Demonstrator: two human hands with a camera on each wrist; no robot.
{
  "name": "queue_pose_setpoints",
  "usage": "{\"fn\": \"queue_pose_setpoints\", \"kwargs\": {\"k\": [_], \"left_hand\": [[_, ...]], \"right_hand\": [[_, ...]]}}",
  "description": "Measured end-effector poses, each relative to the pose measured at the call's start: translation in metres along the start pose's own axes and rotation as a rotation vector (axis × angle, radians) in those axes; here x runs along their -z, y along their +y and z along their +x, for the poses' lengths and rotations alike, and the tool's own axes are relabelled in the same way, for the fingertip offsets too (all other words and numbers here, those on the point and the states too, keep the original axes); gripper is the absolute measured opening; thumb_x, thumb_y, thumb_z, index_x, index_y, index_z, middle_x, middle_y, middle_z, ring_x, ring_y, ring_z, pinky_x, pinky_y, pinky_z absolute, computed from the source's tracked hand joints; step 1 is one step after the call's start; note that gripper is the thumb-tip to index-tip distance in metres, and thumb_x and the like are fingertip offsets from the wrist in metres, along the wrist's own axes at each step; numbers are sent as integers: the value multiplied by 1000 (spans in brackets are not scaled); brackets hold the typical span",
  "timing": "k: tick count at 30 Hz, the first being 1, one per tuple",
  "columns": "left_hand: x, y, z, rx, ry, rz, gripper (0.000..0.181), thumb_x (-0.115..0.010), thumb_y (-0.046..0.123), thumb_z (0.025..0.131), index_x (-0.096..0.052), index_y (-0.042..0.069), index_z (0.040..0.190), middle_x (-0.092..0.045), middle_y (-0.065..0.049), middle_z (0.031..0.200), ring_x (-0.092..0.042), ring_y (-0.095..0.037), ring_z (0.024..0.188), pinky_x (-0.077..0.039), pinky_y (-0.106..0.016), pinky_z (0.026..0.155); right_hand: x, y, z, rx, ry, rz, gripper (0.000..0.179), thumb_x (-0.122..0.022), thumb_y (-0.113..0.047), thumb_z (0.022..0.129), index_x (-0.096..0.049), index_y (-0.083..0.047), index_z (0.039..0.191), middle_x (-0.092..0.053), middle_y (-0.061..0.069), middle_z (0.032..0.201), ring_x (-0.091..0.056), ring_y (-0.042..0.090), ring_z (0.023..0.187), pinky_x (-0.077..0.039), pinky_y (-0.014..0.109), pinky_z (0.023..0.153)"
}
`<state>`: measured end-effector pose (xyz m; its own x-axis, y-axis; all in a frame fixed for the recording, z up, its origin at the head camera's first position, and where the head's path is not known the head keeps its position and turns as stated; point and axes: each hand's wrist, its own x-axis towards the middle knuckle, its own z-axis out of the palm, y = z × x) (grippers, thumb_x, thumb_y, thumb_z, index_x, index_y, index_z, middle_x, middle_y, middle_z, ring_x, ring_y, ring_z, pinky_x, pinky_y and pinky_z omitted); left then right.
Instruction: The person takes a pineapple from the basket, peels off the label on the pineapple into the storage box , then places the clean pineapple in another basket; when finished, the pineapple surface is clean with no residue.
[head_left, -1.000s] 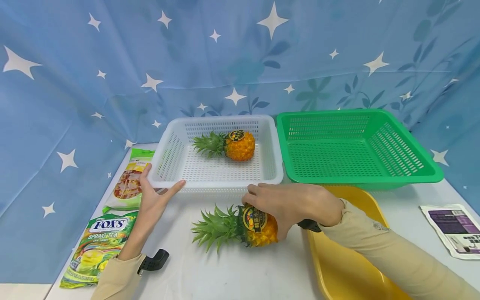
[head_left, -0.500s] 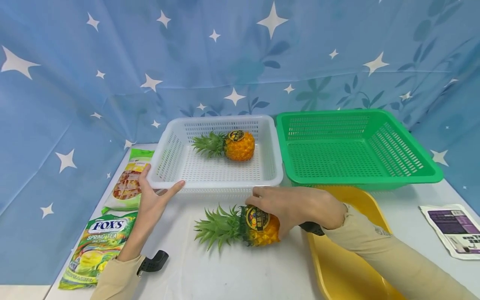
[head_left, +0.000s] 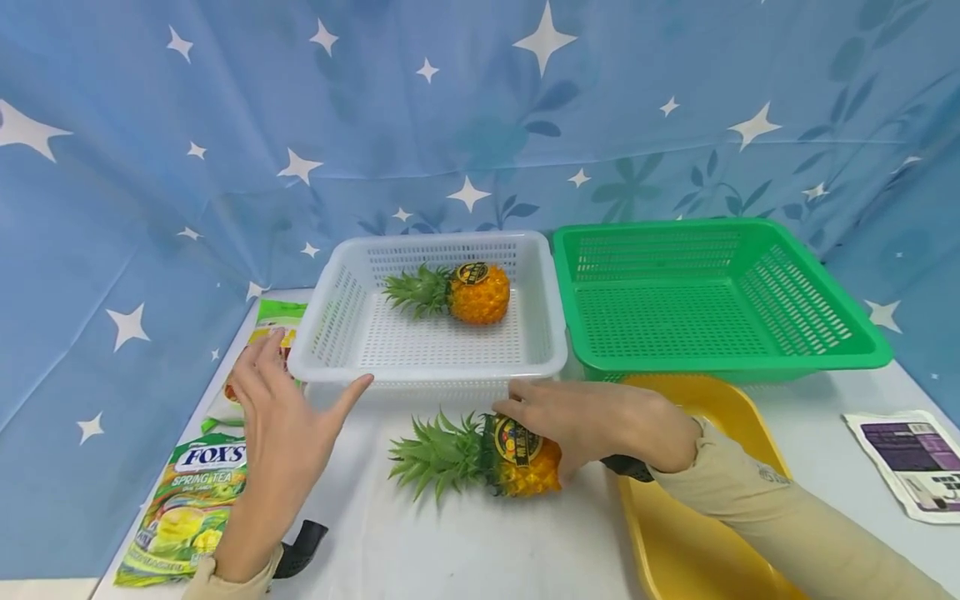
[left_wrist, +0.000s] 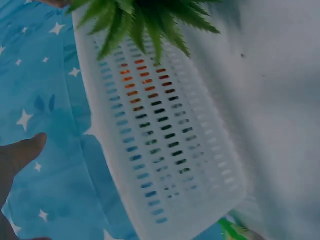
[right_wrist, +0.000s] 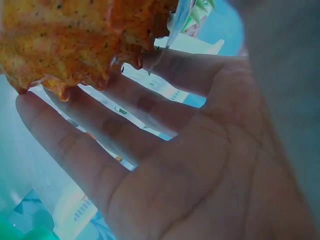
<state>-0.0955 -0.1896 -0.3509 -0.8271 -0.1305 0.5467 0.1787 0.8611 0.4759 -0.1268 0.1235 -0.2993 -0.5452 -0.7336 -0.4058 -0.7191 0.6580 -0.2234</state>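
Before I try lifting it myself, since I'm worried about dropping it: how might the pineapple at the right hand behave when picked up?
The pineapple may roll if nudged, as its body is rounded and turned on its side. Its leaves will probably bend, being thin and splayed. The bumpy skin should give the right hand some grip.

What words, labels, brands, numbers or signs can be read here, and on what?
"FOX'S": green candy bag.
"SPRING TEA": same bag; smaller print too blurred.
Near pineapple and far pineapple: label characters too blurred.
Purple-and-white packet: print too small.
Snack bag: partly hidden, unreadable.
Right sleeve: faint mark, unreadable.
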Motion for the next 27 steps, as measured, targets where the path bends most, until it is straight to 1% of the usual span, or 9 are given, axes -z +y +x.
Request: {"fn": "queue_pose_setpoints", "kwargs": {"k": [2,3,5,8,10,12,15,21,27], "left_hand": [[3,12,-3,-202,30,13,93,-73,58,93,-41,-12,145,-44,-34,139,-49,-48,120,-51,-55,87],[4,17,-4,-292,11,2,90,-67,63,95,-46,-11,142,-50,-31,136,-54,-45,116,-55,-53,84],[2,27,-9,-450,-87,-37,88,-52,70,99,-53,-8,139,-57,-24,131,-62,-38,111,-59,-50,81],[-6,36,-17,-628,-298,-87,78,-67,63,95,-56,-1,139,-58,-16,134,-62,-30,117,-58,-46,92],[-13,39,-22,-676,-429,-70,82,-78,60,88,-55,2,141,-55,-14,139,-59,-28,122,-55,-46,99],[-21,40,-25,-691,-525,-26,88,-85,57,82,-53,4,143,-53,-15,141,-56,-30,126,-52,-47,103],[-32,40,-29,-691,-590,54,90,-89,54,79,-54,4,144,-52,-17,142,-54,-32,129,-49,-49,107],[-45,38,-31,-709,-598,119,79,-84,55,84,-58,4,140,-55,-15,138,-54,-31,128,-48,-48,106],[-51,35,-30,-774,-535,142,76,-82,62,83,-61,7,131,-57,-11,135,-55,-29,124,-49,-46,96]], "right_hand": [[0,0,-1,-8,1,2,107,-100,-20,70,-42,-4,158,-50,8,139,-55,20,119,-53,38,99],[0,-1,-1,-10,4,-1,107,-100,-20,69,-42,-4,158,-49,9,141,-55,21,121,-53,39,100],[0,-1,-2,-10,13,-2,107,-101,-20,69,-42,-4,157,-48,11,145,-55,24,125,-53,40,101],[-1,-1,0,-8,17,-10,108,-101,-21,68,-43,-4,157,-45,12,151,-55,25,128,-53,41,101],[-1,-1,1,-2,20,-7,108,-101,-21,68,-43,-4,157,-44,13,153,-55,26,129,-54,41,101],[-1,-1,1,2,18,-3,107,-101,-21,68,-43,-4,157,-44,12,153,-55,26,129,-54,41,100],[0,1,1,6,12,5,106,-101,-21,70,-43,-5,158,-44,12,154,-55,27,129,-54,41,100],[0,4,-1,-2,7,7,105,-99,-24,72,-42,-9,159,-49,10,146,-58,23,119,-55,40,96],[0,5,-6,-1,24,42,106,-98,-22,75,-38,-13,162,-47,10,151,-57,25,124,-54,43,99]]}}
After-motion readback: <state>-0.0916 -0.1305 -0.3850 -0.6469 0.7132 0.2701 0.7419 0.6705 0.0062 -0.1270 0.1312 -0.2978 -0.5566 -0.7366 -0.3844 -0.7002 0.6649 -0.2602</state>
